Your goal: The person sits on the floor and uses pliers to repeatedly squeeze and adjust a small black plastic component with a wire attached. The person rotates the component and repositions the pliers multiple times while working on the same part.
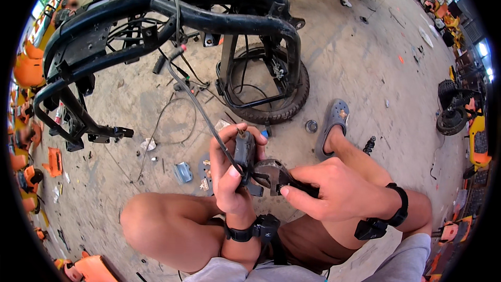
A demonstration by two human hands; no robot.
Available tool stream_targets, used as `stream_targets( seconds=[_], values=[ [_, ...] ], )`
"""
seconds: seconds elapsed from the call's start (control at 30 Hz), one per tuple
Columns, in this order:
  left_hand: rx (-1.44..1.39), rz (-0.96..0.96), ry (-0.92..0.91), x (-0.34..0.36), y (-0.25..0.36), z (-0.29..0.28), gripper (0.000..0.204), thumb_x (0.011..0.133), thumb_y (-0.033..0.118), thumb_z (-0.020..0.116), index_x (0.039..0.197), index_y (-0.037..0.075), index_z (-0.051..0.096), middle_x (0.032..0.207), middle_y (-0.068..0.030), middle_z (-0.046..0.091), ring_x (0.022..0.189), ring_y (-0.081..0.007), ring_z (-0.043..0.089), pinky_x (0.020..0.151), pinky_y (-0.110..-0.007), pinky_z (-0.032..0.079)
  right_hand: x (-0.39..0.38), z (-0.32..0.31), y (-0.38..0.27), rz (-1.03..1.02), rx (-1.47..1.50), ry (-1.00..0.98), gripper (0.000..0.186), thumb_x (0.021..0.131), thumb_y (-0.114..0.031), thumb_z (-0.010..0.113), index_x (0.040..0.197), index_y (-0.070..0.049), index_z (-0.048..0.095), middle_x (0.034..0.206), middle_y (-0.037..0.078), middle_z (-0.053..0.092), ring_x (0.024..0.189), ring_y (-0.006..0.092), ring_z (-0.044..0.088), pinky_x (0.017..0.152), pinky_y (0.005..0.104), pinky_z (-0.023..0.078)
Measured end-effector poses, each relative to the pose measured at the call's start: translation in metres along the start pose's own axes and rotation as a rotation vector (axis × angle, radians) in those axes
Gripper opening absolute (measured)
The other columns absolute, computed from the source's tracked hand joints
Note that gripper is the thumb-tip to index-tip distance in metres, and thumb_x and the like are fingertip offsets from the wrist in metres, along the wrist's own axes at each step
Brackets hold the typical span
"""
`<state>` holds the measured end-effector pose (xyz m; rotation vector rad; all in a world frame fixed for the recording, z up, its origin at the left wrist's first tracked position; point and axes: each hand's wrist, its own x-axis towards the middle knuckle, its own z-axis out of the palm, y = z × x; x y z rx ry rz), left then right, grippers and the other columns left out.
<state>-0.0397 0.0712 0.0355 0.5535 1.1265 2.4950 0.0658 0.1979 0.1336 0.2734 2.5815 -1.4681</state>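
Note:
My left hand [228, 169] is wrapped round a small black block-shaped part [243, 149], holding it upright over my lap. A dark hose [201, 108] runs from this part up toward the frame. In my right hand [334, 188] is an adjustable wrench [270, 171], its dark handle inside my curled fingers. The wrench's jaws are against or very close to the lower right side of the black part; exact contact is hidden.
A black tubular motorbike frame [224, 21] with a wheel [300, 94] stands ahead. Near my shoe [330, 125] lie a metal ring [311, 126] and a coil spring [369, 145]. A blue-grey bracket [182, 173], cables and scraps litter the concrete floor. Orange-yellow vehicle parts line both sides.

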Motion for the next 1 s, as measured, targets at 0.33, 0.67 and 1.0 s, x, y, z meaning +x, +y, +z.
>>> stream_targets(
  seconds=[0.33,0.67,1.0],
  values=[
    [-0.031,0.027,-0.037,-0.0024,-0.0006,-0.0013,0.064,0.081,0.037,0.055,0.131,-0.001,0.041,0.102,-0.0246,0.053,0.076,-0.0227,0.052,0.065,-0.030,0.045,-0.0029,0.0033,-0.0017,0.022,0.037,0.030,0.037,0.090,-0.027,0.064,0.069,0.003,0.058,0.053,0.023,0.052,0.049,0.0413,0.054,0.048,0.0454,0.042],
    [-0.035,0.039,-0.027,-0.0036,0.0013,0.0004,0.064,0.080,0.037,0.055,0.130,-0.001,0.042,0.101,-0.0241,0.053,0.075,-0.0226,0.051,0.064,-0.031,0.044,-0.0050,0.0080,0.0001,-0.018,0.022,0.056,0.038,0.091,-0.028,0.064,0.069,0.002,0.058,0.053,0.022,0.052,0.048,0.0415,0.053,0.046,0.0454,0.041],
    [-0.037,0.046,-0.039,-0.0038,0.0010,-0.0018,0.063,0.081,0.037,0.055,0.131,0.000,0.042,0.101,-0.0242,0.053,0.074,-0.0232,0.052,0.064,-0.032,0.044,-0.0073,0.0094,-0.0004,-0.042,-0.008,0.077,0.034,0.090,-0.027,0.064,0.073,0.002,0.059,0.055,0.023,0.055,0.051,0.0425,0.056,0.048,0.0469,0.043]
  ],
)
